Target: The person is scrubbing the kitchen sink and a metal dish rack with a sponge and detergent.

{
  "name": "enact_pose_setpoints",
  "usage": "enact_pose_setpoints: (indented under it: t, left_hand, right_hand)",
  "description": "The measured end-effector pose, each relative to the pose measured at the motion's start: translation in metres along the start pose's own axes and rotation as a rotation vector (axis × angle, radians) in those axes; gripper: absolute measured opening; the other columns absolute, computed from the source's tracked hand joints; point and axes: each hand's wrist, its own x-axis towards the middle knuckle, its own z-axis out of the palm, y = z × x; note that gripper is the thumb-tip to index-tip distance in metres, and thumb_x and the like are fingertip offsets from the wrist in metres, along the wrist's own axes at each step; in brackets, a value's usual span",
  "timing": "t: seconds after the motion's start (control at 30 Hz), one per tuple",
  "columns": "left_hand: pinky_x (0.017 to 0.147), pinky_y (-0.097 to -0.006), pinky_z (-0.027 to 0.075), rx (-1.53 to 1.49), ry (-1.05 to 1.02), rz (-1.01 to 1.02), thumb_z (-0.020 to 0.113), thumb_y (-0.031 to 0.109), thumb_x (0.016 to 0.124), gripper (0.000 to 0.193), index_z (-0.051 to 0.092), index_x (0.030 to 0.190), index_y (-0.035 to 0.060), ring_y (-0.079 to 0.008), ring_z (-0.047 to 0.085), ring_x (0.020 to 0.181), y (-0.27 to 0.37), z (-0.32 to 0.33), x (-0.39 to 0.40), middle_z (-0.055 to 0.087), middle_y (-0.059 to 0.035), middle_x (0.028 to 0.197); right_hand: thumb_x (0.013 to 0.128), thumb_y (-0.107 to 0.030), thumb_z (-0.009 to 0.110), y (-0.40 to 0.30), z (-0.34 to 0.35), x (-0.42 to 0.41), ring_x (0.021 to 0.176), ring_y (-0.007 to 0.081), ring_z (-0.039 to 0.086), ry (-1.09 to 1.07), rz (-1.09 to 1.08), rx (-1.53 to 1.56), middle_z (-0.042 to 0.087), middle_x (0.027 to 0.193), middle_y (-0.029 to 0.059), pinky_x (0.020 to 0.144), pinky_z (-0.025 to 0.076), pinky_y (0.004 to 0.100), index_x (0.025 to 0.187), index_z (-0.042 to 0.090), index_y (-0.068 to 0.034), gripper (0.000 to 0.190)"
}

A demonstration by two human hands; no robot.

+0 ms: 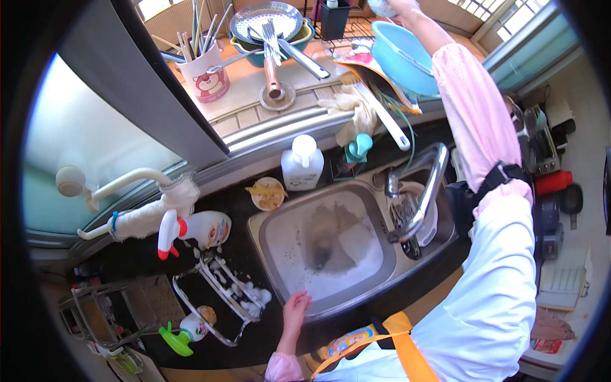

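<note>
My left hand (297, 305) hovers at the near left edge of the steel sink (260, 238), its fingers loosely curled and holding nothing that shows. The sink basin holds soapy, foamy water (343, 243) with a dark murky patch. My right arm reaches far up to the top edge of the view, past a light blue plastic basin (405, 62) on the sill. There my right hand (403, 7) is on a pale bluish, translucent object (381, 7), cut off by the picture's edge. The chrome faucet (432, 191) points over the smaller right basin.
Left of the sink stand a metal rack (210, 277), foam, a white spray bottle (210, 229) and a green-topped one (188, 334). Behind it are a white jug (302, 164), a bowl of scraps (268, 193) and a long-handled brush (384, 117). Utensils and a colander (243, 24) crowd the sill.
</note>
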Motion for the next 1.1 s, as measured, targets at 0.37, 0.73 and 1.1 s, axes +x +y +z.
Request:
enact_pose_setpoints:
  t: [0.37, 0.73, 1.1]
  left_hand:
    - [0.081, -0.0263, 0.051, -0.109, 0.104, -0.024, 0.056, 0.013, 0.096, 0.027, 0.058, 0.117, -0.0029, -0.0158, 0.064, 0.092, 0.010, -0.001, 0.000, 0.067, -0.0111, 0.101]
    - [0.069, -0.0254, 0.050, 0.321, 0.213, 0.412, 0.069, 0.000, 0.080, 0.022, 0.068, 0.102, 0.0013, -0.0113, 0.059, 0.073, 0.009, 0.006, -0.016, 0.062, -0.0066, 0.081]
    - [0.102, -0.0402, 0.042, 0.727, 0.313, 0.789, 0.074, 0.014, 0.079, 0.058, 0.050, 0.130, 0.0018, -0.0355, 0.050, 0.122, 0.052, -0.009, -0.092, 0.051, -0.0188, 0.132]
  right_hand:
    - [0.086, -0.023, 0.057, 0.097, 0.016, 0.039, 0.096, 0.0240, 0.066, -0.251, -0.387, -0.485, 0.071, 0.098, 0.0118, 0.108, 0.034, 0.0383, 0.101, 0.072, -0.008, 0.027]
    - [0.089, -0.018, 0.063, -0.114, -0.051, -0.219, 0.113, 0.0285, 0.058, -0.437, -0.548, -0.569, 0.063, 0.118, 0.0159, 0.099, 0.042, 0.0365, 0.120, 0.061, -0.006, 0.033]
    - [0.081, -0.005, 0.065, -0.082, 0.052, -0.534, 0.100, 0.0337, 0.062, -0.801, -0.592, -0.007, 0.062, 0.115, 0.0157, 0.083, 0.051, 0.0406, 0.114, 0.060, -0.003, 0.033]
